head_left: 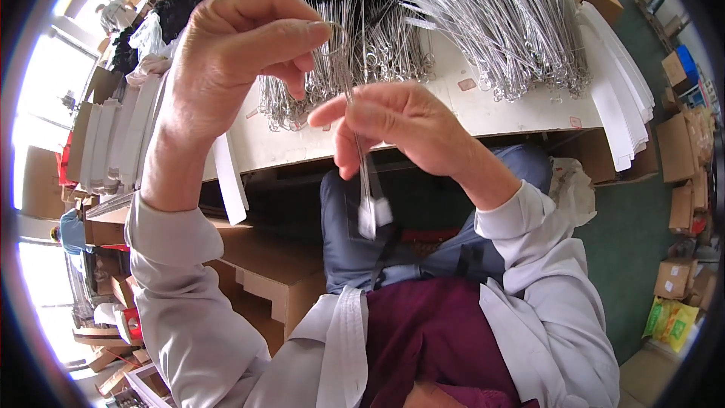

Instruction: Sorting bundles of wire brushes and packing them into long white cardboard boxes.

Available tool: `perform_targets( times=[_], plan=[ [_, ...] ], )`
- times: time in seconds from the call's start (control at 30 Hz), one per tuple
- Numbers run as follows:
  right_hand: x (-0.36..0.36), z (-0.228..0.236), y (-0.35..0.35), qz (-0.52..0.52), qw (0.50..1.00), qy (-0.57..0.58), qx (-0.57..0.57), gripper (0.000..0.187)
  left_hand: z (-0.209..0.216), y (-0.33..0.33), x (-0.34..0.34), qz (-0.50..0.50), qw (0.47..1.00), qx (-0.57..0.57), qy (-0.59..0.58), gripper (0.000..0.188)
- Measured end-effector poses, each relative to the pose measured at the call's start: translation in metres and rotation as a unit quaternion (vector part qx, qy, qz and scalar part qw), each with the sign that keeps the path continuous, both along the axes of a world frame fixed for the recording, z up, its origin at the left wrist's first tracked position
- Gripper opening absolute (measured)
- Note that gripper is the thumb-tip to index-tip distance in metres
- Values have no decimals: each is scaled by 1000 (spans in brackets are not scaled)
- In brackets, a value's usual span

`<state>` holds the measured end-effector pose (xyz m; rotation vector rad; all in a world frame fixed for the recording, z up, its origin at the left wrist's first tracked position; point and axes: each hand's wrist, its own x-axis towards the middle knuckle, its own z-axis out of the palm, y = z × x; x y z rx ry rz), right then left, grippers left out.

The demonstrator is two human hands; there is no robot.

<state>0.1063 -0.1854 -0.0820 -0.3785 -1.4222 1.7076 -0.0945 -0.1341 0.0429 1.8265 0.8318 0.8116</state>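
Observation:
Up at the left, my left hand point(249, 45) pinches the looped ends of a few thin wire brushes point(365, 170) between thumb and fingertips. They hang down over my lap, with blurred white bristle tips at the bottom. My right hand point(411, 125) is closed around their stems partway down, thumb against fingers. Beyond my hands, a pile of black-bristled wire brushes point(393, 38) lies on the white table point(453, 117), loops facing me. To its right sits a large heap of white-bristled wire brushes point(506, 30). The exact number held cannot be made out.
Stacks of white card strips hang over the table's left point(113, 143) and right point(623, 98) edges. An opened cardboard box point(272, 257) stands below on the left. A crumpled white bag point(572, 189) is beside my knee. More boxes point(680, 143) line the right side.

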Motion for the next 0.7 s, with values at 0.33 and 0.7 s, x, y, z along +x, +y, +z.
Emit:
perform_targets(
  times=[0.33, 0.7],
  plan=[
    [25, -56, -17, -133, 975, -99, -147, 32, -91, 29, -7, 41, 990, -117, -60, 9],
    [56, -77, -25, -213, 906, -363, 43, 23, -123, -12, 15, 23, 961, 219, 168, 23]
  ],
)
